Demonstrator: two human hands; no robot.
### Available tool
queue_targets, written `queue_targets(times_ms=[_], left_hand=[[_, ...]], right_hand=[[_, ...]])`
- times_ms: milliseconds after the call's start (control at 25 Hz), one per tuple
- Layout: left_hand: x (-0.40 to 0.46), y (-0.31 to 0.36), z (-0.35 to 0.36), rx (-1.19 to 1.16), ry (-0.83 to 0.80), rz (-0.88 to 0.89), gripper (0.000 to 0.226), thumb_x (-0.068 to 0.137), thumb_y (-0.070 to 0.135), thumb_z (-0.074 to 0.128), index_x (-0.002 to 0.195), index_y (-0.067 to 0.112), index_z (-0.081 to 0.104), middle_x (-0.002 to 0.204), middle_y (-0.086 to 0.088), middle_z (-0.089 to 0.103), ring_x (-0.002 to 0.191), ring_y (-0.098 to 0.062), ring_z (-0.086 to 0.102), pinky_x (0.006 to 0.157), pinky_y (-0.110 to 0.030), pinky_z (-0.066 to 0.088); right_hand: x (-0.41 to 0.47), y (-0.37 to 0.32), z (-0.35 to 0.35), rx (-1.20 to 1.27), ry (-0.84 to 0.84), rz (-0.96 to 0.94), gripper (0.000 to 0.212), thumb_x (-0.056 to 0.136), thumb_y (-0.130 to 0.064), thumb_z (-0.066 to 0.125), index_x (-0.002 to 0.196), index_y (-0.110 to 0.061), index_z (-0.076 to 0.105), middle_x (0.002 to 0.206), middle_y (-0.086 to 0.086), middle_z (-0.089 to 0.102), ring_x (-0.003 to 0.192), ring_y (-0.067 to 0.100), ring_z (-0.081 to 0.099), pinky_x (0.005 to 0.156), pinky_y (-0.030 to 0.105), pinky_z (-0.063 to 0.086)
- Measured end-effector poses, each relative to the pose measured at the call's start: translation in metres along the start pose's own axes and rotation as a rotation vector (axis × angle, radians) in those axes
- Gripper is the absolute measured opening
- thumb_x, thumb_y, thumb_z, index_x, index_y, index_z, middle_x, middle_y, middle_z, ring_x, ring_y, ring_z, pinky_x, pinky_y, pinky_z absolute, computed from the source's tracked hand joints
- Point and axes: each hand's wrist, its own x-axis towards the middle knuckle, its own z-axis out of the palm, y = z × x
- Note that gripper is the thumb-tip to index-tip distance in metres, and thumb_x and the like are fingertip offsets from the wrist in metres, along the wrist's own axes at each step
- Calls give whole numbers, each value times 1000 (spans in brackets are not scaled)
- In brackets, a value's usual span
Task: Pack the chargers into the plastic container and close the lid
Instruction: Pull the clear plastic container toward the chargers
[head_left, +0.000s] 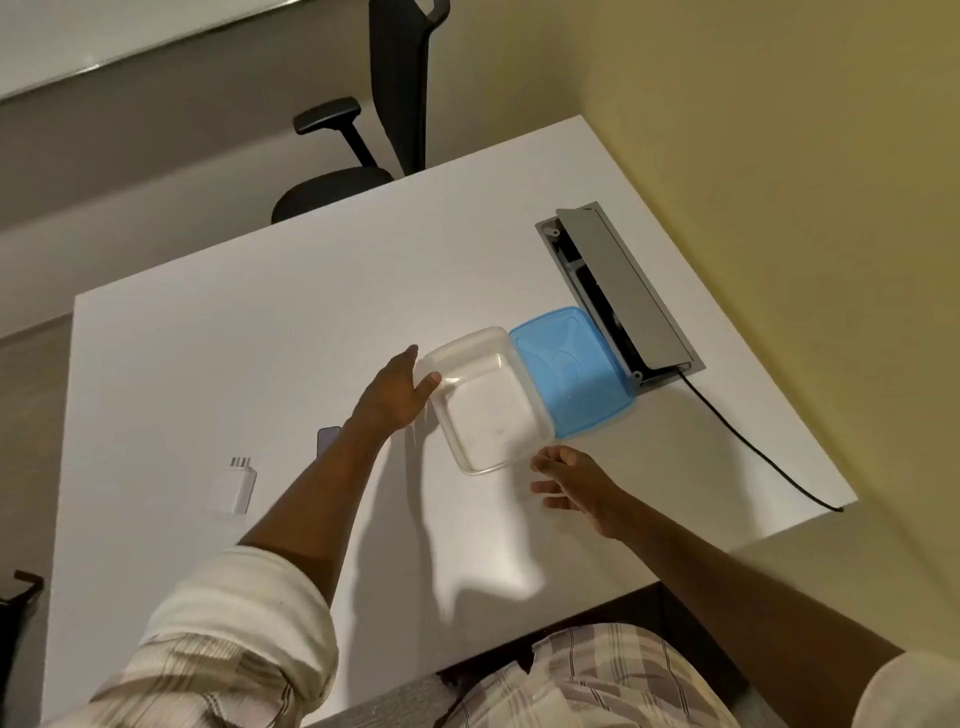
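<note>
A clear plastic container (488, 400) lies open and empty on the white table (260, 338). Its blue lid (571, 369) rests against the container's right side. My left hand (397, 392) grips the container's left rim, thumb over the edge. My right hand (576, 483) hovers just below the container's near corner, fingers spread and holding nothing. A white charger (235, 486) with metal prongs lies at the table's left. A dark, purplish object (327, 439) shows partly behind my left forearm.
An open grey cable hatch (618, 291) is set into the table behind the lid, with a black cable (753, 447) running off the right edge. A black office chair (363, 150) stands beyond the far edge. A wall is at the right.
</note>
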Motion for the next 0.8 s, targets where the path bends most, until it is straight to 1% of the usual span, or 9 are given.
queue_targets(times_ms=[80, 200, 320, 400, 480, 560, 600, 720, 800], left_hand=[[11, 8, 1, 22, -8, 33, 75, 99, 51, 42, 156, 7, 19, 162, -14, 28, 149, -30, 28, 120, -41, 23], [27, 19, 0, 44, -34, 42, 73, 100, 50, 42, 154, 4, 24, 152, -20, 43, 141, -36, 41, 114, -42, 32], [21, 14, 4, 58, -13, 41, 70, 99, 47, 44, 152, 5, 29, 142, -24, 52, 132, -39, 48, 109, -45, 39], [9, 6, 9, 76, 20, 9, 65, 99, 48, 45, 149, 7, 36, 134, -25, 53, 126, -41, 50, 105, -48, 43], [-8, -5, 17, 43, 41, -49, 58, 98, 49, 46, 140, 10, 47, 124, -23, 55, 117, -41, 56, 96, -46, 48], [-29, -17, 24, -13, 62, -127, 53, 97, 48, 49, 134, 11, 53, 121, -20, 57, 111, -37, 60, 90, -42, 49], [-39, -22, 28, -47, 75, -163, 51, 96, 46, 51, 132, 10, 55, 120, -19, 59, 108, -35, 62, 89, -42, 50], [-72, -35, 41, -165, 113, -234, 43, 95, 38, 58, 121, 5, 59, 111, -17, 66, 100, -32, 65, 87, -42, 52], [-94, -41, 51, -252, 116, -294, 34, 95, 34, 59, 113, 6, 60, 108, -12, 69, 99, -30, 66, 86, -40, 51]], right_hand=[[-2, -2, 3, -79, 4, -15, 54, 92, -39, 62, 137, -14, 46, 121, 1, 63, 105, 18, 67, 91, 39, 57], [-11, -3, 8, -145, -58, -41, 57, 89, -40, 61, 139, -20, 43, 119, -5, 60, 107, 15, 66, 88, 34, 56], [-17, 0, 12, -158, -111, -42, 39, 92, -40, 56, 127, -28, 44, 120, -7, 57, 109, 15, 64, 95, 40, 55], [-17, 1, 12, -129, -120, -48, 30, 94, -39, 54, 120, -28, 45, 124, -5, 56, 110, 15, 63, 97, 43, 53], [-16, 1, 10, -107, -103, -51, 36, 95, -39, 54, 125, -22, 47, 129, -1, 56, 111, 16, 64, 97, 44, 53], [-15, 2, 5, -95, -87, -50, 54, 94, -40, 56, 140, -14, 41, 133, 3, 56, 111, 19, 65, 96, 43, 55], [-15, 1, 1, -93, -84, -50, 59, 94, -40, 57, 143, -14, 39, 134, 4, 57, 111, 20, 65, 95, 43, 55], [-13, -5, -11, -115, -101, -61, 61, 94, -42, 59, 144, -14, 39, 131, 6, 60, 110, 21, 66, 93, 41, 56], [-10, -10, -15, -164, -114, -76, 58, 93, -44, 59, 141, -16, 43, 129, 6, 61, 109, 21, 65, 92, 40, 56]])
